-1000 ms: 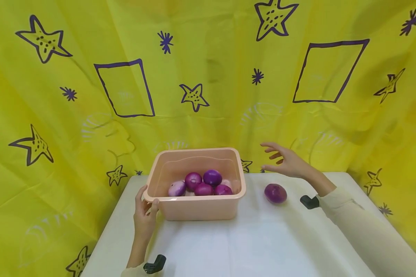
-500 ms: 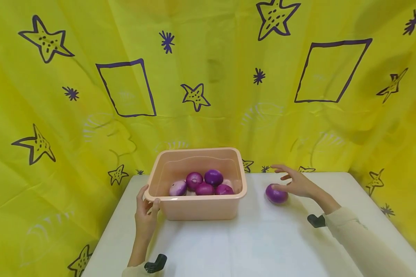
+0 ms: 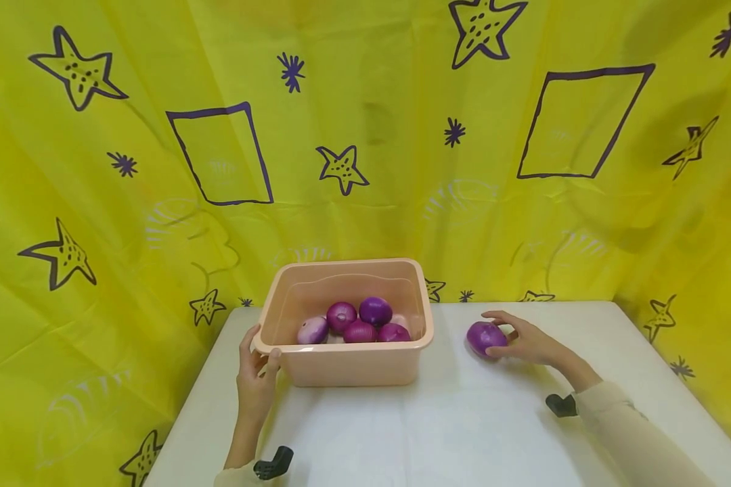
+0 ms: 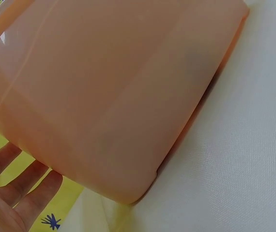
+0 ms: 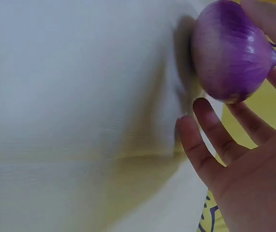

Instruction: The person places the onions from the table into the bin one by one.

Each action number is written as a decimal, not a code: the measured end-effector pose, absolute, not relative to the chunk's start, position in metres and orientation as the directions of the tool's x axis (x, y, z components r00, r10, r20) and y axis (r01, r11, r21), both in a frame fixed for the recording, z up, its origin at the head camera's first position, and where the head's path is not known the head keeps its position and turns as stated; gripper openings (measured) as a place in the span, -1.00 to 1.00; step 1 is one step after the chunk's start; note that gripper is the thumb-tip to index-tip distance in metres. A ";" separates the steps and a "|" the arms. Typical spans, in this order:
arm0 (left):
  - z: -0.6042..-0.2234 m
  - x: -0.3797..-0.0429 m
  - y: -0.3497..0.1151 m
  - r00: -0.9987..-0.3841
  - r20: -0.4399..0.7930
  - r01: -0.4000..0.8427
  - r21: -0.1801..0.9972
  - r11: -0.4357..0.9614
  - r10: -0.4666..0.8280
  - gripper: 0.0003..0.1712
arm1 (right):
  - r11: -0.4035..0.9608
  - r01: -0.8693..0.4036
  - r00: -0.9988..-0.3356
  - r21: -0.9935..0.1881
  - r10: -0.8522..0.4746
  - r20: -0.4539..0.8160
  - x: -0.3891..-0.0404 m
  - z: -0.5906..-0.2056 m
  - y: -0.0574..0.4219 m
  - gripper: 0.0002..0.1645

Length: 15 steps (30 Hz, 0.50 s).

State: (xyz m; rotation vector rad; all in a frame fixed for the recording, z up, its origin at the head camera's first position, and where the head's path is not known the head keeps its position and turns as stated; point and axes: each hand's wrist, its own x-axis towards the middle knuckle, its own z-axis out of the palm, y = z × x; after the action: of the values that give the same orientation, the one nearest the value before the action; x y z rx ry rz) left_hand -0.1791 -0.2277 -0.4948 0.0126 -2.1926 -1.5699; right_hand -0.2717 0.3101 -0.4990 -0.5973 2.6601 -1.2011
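Note:
A peach plastic tub (image 3: pixel 348 367) stands on the table with several red onions (image 3: pixel 359 332) inside. My left hand (image 3: pixel 257 379) holds the tub's front left corner, thumb at the front rim and fingers along the left side. In the left wrist view, the fingers (image 4: pixel 41 195) lie against the tub wall (image 4: pixel 109 96). To the right of the tub, my right hand (image 3: pixel 526 341) has thumb and forefinger about a single red onion (image 3: pixel 484 338). The right wrist view shows the thumb (image 5: pixel 273 21) against this onion (image 5: pixel 230 53), while the other fingers (image 5: pixel 201 150) spread below it.
The table (image 3: pixel 365 439) is covered in white. Close behind it hangs a yellow curtain (image 3: pixel 396 223) printed with stars and frames. Each wrist bears a small dark device, such as the left one (image 3: pixel 274 463).
My right hand has come down from above and right of the lone onion, and its thumb and forefinger have closed about it. The left hand and the tub have stayed in place.

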 end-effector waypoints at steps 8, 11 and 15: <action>-0.494 -0.179 -0.227 -0.904 0.341 0.243 0.906 0.345 -0.257 -0.27 | 0.596 -0.303 -0.906 -0.744 -0.423 0.030 -0.269 -0.503 0.310 -0.11; -0.495 -0.180 -0.227 -0.902 0.348 0.250 0.904 0.346 -0.256 -0.27 | 0.602 -0.296 -0.908 -0.742 -0.419 0.022 -0.269 -0.504 0.311 -0.12; -0.495 -0.180 -0.227 -0.900 0.355 0.258 0.902 0.345 -0.255 -0.27 | 0.608 -0.297 -0.907 -0.737 -0.421 0.018 -0.269 -0.504 0.311 -0.12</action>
State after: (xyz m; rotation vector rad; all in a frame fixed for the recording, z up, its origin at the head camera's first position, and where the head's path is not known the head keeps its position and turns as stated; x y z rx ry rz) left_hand -0.1802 -0.2271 -0.4947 -0.0029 -2.1770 -1.5796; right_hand -0.2691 0.3114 -0.5042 -0.6016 2.6733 -1.1813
